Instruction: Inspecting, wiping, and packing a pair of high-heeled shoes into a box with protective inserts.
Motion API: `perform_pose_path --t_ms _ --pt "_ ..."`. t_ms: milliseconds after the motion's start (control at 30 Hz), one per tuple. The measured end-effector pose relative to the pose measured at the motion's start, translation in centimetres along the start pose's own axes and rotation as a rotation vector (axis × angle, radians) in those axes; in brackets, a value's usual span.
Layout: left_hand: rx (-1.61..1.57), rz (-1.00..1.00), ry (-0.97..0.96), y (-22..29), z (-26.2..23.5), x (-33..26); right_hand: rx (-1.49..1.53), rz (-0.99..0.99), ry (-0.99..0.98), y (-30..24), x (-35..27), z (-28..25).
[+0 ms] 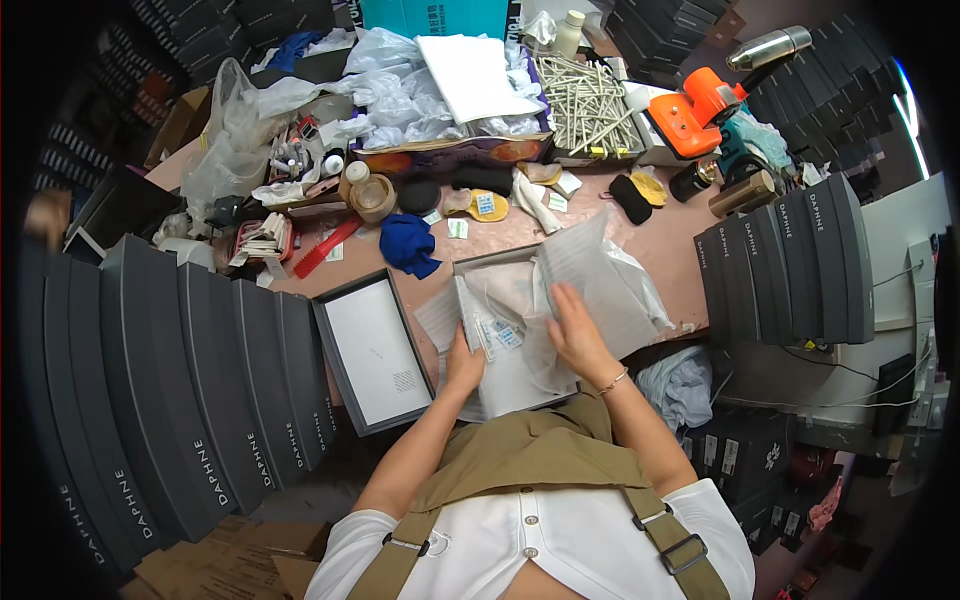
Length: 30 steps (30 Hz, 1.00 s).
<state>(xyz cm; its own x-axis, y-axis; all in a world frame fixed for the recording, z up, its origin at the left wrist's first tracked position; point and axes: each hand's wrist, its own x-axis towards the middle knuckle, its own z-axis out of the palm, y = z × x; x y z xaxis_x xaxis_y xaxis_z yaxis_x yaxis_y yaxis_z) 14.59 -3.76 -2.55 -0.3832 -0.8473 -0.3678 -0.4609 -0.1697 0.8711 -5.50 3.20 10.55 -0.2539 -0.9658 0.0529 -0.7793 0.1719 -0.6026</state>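
Note:
An open dark grey shoebox (490, 258) lies before me, lined with thin white packing sheets (595, 265) that spill over its right side. Small sachets with blue print (500, 334) rest on the wrapping inside; what lies under it is hidden. My left hand (466, 362) grips the packing sheet at the box's left edge, its thumb on the inner side. Fingers outstretched, my right hand (580, 335) lies flat against the loose sheet over the right half. Left of the box sits a dark grey lid (375, 350), white inside up.
Grey shoeboxes stand in rows at left (150, 390) and right (790, 265). Across the back are a blue cloth (408, 245), a red brush (325, 248), a jar (371, 195), a carton of crumpled white paper (400, 90), a box of pale sticks (590, 105) and an orange device (690, 115).

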Motion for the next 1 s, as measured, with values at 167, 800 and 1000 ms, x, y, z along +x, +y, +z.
perform_pose_path --t_ms 167,800,1000 --pt "-0.321 -0.102 -0.173 4.1 -3.9 -0.8 0.009 0.389 -0.167 3.2 0.1 -1.1" --pt "0.68 0.592 -0.125 6.1 -3.1 -3.0 -0.196 -0.079 -0.256 -1.0 5.7 7.5" --pt "0.752 0.376 -0.554 4.8 -1.7 -0.9 -0.165 -0.088 -0.196 -3.0 7.3 3.9"
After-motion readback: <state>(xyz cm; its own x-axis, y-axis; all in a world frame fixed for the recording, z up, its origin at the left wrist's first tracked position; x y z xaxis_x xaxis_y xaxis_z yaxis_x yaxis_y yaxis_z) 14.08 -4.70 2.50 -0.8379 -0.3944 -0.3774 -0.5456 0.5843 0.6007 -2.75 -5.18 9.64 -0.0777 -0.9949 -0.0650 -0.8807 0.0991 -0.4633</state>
